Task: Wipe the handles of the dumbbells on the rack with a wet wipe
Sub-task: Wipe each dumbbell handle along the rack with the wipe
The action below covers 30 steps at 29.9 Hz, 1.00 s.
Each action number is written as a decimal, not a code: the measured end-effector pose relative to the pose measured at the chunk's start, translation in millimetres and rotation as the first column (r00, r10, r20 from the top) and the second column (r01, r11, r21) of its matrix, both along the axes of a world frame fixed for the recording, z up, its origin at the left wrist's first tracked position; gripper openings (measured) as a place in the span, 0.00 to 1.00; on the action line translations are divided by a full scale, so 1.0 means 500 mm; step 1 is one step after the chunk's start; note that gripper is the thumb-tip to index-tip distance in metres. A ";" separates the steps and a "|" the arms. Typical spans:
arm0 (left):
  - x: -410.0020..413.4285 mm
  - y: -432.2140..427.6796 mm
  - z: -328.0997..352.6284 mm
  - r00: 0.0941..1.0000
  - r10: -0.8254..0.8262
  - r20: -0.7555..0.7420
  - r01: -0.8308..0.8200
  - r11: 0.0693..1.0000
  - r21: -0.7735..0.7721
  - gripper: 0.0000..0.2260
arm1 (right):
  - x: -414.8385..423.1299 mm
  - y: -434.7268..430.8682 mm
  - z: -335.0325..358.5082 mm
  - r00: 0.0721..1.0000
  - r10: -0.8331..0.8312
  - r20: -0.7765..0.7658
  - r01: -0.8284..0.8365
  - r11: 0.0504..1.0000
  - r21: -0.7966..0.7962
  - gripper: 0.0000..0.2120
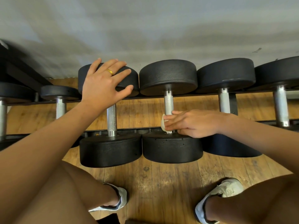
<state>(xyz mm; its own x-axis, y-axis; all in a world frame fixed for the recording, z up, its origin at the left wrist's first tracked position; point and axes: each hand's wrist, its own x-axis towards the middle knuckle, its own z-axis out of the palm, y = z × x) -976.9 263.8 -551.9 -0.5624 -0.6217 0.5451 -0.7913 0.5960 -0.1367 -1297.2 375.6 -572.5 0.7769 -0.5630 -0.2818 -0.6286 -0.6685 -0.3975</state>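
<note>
Ctr frame: our R grip (192, 122) pinches wet wipe (163, 122) round dumbbell handle (168, 102). L grip (103, 84) — fingers straight — rests on dumbbell head (134, 80), upper left.

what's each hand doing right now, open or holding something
Left hand: open, fingers spread on a dumbbell head.
Right hand: gripping the wet wipe around the next dumbbell's handle.

You have open gaps between neighbouring handles (111, 120). The black heads (110, 151) sit side by side, closing both ends.
</note>
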 end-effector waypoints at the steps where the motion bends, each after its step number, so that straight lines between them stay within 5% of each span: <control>1: 0.000 0.000 0.000 1.000 0.000 0.001 0.000 1.000 0.001 0.21 | 0.001 0.001 -0.002 1.000 0.010 -0.003 -0.010 1.000 0.011 0.20; 8: 0.001 -0.001 0.002 1.000 0.005 0.022 -0.005 1.000 0.014 0.22 | -0.001 -0.015 0.007 0.986 0.047 -0.157 -0.083 0.970 -0.229 0.27; 16: 0.001 -0.001 0.001 1.000 0.001 0.015 -0.001 1.000 0.006 0.21 | 0.005 -0.047 0.013 0.965 -0.155 -0.212 0.057 0.912 -0.406 0.31; 22: 0.000 0.000 0.002 1.000 -0.002 0.010 0.002 1.000 0.003 0.21 | 0.049 -0.038 0.033 0.953 -0.246 -0.178 0.197 0.948 -0.251 0.30; 30: 0.002 0.000 0.004 1.000 -0.010 0.018 0.010 1.000 0.004 0.21 | 0.050 -0.016 0.038 0.977 0.014 -0.215 -0.032 0.996 -0.083 0.33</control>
